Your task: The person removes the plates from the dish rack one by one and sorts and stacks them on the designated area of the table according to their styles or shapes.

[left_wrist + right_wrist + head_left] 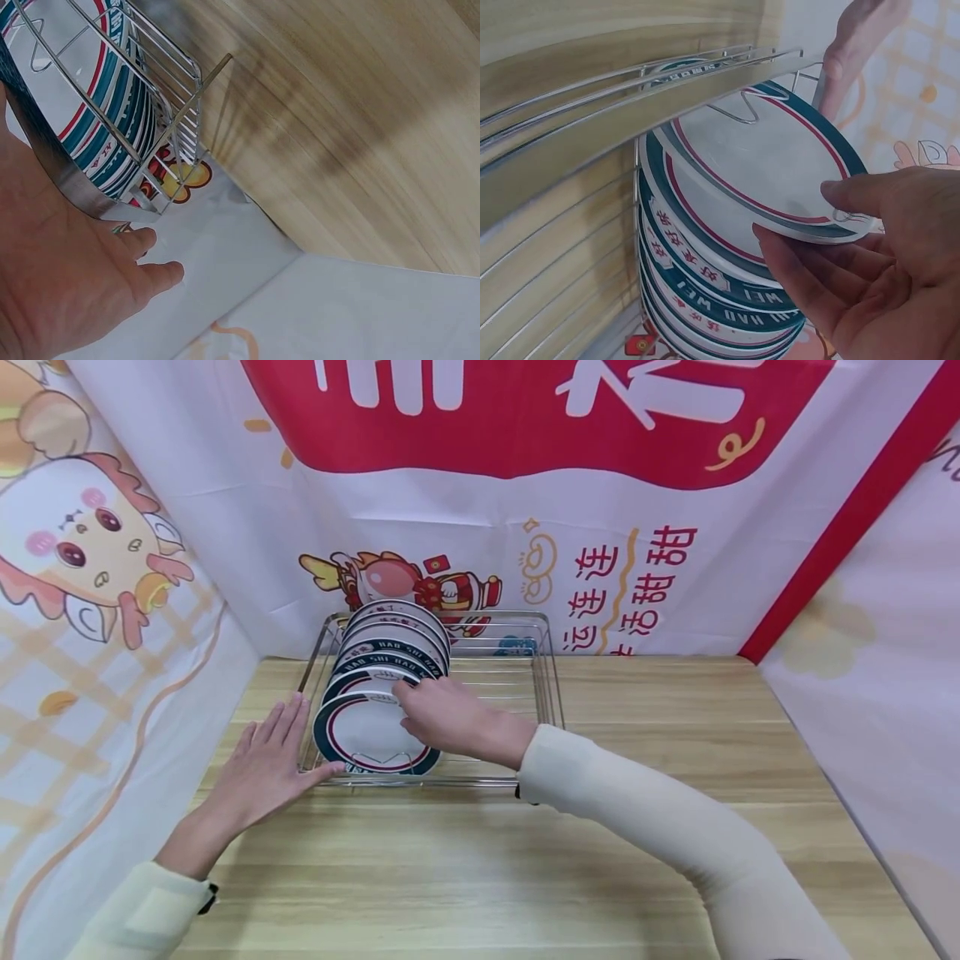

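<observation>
Several white plates with dark teal rims and red rings stand on edge in a row along the left side of a wire dish rack point(551, 693). My right hand point(450, 714) pinches the rim of the nearest plate point(375, 731). In the right wrist view, the thumb of that hand point(900, 255) lies on the front plate's face point(765, 161) and the fingers are behind its rim. My left hand point(262, 764) rests against the rack's left end with its fingers extended. The left wrist view shows this hand point(75, 262) beside the rack's metal end band point(82, 191).
The rack stands on a wood-grain table point(480, 868), against a white printed cloth point(465, 502) at the back. More printed cloth point(90, 693) hangs at the left, and a white cloth point(885, 677) borders the right side.
</observation>
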The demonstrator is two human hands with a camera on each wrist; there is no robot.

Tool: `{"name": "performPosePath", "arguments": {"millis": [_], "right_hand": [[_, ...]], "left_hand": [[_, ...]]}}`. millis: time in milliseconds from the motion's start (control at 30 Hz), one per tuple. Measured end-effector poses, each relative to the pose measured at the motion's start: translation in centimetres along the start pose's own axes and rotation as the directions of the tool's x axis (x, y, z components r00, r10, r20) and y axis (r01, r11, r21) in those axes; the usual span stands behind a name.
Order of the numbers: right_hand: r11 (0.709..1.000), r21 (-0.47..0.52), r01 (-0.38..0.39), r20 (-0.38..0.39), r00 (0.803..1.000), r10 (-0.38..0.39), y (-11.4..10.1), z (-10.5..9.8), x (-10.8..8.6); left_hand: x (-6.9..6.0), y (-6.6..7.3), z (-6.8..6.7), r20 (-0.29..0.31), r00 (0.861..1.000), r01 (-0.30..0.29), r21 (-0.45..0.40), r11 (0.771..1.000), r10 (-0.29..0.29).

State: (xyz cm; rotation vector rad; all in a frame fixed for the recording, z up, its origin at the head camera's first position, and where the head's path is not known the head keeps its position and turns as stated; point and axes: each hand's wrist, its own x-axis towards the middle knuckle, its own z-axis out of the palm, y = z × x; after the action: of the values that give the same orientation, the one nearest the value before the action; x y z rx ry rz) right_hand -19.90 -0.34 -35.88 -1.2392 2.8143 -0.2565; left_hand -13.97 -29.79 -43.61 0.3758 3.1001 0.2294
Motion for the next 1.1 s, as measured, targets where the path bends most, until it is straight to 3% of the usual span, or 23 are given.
{"name": "performPosePath", "arguments": {"millis": [200, 400, 633, 833, 1100], "right_hand": [[0.996, 0.094, -0.010, 0.027, 1.000, 0.007, 0.1, 0.9, -0.1], [0.992, 0.123, 0.005, 0.008, 1.000, -0.006, 0.3, 1.7, 0.0], [0.990, 0.138, -0.005, -0.010, 1.000, 0.007, 0.0, 1.7, -0.2], [0.989, 0.146, -0.005, -0.096, 0.995, 0.019, -0.2, 0.2, -1.3], [0.979, 0.203, -0.001, -0.199, 0.979, 0.042, 0.2, -3.6, -3.1]], "left_hand": [[0.1, 0.0, 0.0, -0.006, 1.000, -0.015, 0.011, 1.000, 0.015], [0.1, -0.2, 0.1, -0.024, 0.999, -0.027, 0.012, 1.000, 0.027], [-0.1, -0.1, 0.0, 0.007, 1.000, -0.009, -0.004, 1.000, 0.009], [0.0, 0.0, 0.1, 0.006, 1.000, -0.013, -0.007, 1.000, 0.013], [0.0, -0.1, 0.0, 0.004, 1.000, -0.018, 0.001, 1.000, 0.018]]}}
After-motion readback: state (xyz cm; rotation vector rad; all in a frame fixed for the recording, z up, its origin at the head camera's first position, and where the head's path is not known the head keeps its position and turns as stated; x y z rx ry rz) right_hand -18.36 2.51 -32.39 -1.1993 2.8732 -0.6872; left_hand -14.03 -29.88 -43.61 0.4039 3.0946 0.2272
